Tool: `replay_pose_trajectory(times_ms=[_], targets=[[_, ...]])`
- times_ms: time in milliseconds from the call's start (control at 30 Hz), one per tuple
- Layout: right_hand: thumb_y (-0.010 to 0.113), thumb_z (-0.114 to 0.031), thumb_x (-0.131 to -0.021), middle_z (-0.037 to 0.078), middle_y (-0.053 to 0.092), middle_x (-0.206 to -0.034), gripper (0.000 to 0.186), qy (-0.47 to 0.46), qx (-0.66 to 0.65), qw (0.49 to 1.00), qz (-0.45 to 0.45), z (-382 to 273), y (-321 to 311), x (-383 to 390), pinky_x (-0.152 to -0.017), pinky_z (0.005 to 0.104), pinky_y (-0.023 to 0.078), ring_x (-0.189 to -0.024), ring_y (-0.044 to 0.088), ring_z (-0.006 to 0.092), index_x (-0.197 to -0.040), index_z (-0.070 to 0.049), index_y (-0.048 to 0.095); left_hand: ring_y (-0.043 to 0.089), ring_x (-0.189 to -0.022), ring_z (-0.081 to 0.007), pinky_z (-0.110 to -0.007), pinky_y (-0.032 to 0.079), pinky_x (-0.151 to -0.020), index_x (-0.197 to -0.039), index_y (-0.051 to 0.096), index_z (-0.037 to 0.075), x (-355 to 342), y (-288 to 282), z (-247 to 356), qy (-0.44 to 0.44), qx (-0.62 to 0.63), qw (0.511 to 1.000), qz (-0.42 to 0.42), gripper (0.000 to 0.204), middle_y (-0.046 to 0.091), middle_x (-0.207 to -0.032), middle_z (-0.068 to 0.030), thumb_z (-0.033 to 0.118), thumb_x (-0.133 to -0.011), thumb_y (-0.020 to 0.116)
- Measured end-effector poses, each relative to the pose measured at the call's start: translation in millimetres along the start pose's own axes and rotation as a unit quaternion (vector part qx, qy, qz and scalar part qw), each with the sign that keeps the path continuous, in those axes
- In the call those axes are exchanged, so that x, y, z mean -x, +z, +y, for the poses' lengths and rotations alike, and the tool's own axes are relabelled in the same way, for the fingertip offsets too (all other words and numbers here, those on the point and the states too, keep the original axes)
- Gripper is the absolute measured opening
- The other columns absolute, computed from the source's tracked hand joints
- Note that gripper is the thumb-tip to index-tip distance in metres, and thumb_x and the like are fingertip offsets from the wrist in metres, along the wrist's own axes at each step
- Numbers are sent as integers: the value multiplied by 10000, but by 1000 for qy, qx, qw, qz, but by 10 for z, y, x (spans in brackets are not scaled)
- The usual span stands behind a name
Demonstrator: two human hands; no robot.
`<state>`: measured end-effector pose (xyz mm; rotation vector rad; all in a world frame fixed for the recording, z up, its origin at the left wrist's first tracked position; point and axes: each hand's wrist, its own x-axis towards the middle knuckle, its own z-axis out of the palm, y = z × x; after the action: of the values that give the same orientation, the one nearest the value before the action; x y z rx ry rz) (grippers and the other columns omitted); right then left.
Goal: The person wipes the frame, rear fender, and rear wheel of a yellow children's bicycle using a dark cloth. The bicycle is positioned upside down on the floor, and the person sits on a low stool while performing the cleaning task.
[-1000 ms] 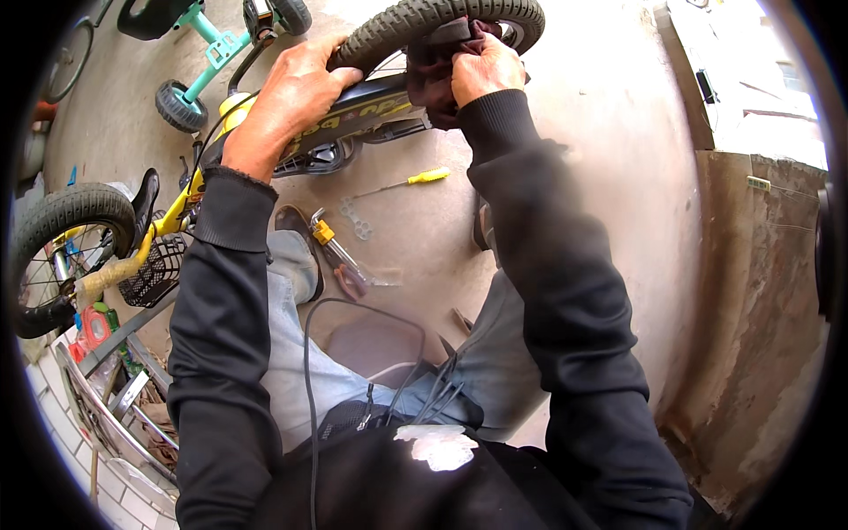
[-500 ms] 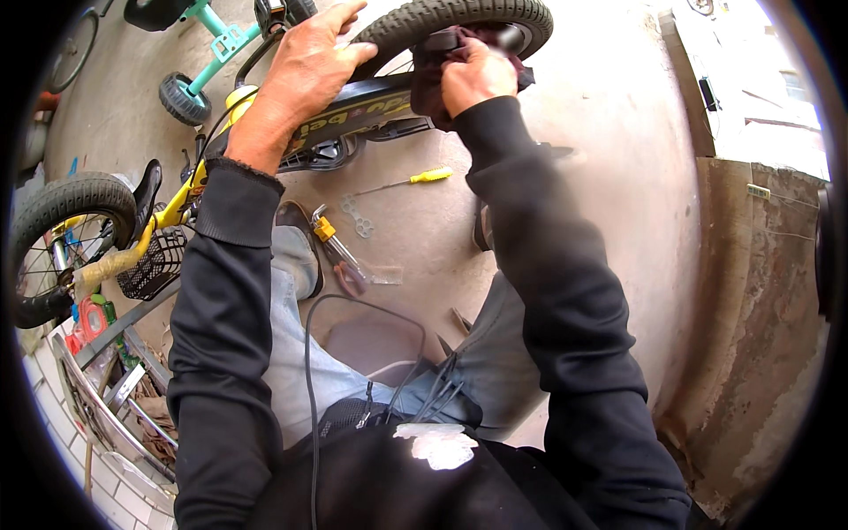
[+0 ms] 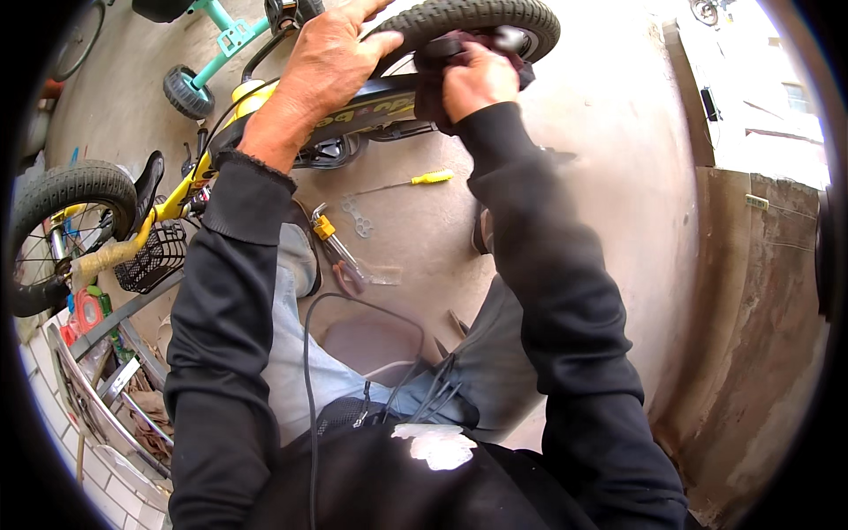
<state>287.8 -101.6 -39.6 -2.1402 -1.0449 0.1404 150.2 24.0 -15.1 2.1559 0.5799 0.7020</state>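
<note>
Bare left hand (image 3: 331,66) — back up, thumb splayed away from extended fingers; bare right hand (image 3: 481,84) — curled, slightly blurred. Black-sleeved left forearm (image 3: 225,309) and black-sleeved right forearm (image 3: 548,234) both stretched forward.

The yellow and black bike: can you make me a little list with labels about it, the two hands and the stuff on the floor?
Bike: yellow metal-framed bike with black parts
Left hand: bare, spread beside the black knobby rubber tyre; contact unclear
Right hand: bare, gripping a crumpled dark maroon cloth at that wheel, slightly blurred
Floor: yellow-handled screwdriver, flat pale metal piece with holes, silver hex-key set in a yellow holder, red-handled pliers
</note>
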Motion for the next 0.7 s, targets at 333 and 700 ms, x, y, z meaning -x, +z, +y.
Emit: replay_pose_trajectory(times_ms=[333, 700], targets=[[572, -173, -787, 265, 668, -920, 248, 46, 51, 998, 10, -63, 60, 12, -870, 450, 505, -929, 652, 405, -922, 26, 634, 660, -906, -313, -382, 502, -800, -1165, 644, 77, 95, 91, 12, -12, -130, 991, 34, 332, 675, -997, -206, 204, -859, 663], [550, -141, -807, 222, 689, -974, 330, 64, -83, 994, 3, 127, -17, -80, -909, 434, 481, -955, 654, 369, -1089, -7, 657, 619, -1051, -375, -413, 471, -923, -1189, 620, 38, 186, -114, -193, -84, -133, 987, -21, 444, 647, -1103, -240, 262, -810, 681]])
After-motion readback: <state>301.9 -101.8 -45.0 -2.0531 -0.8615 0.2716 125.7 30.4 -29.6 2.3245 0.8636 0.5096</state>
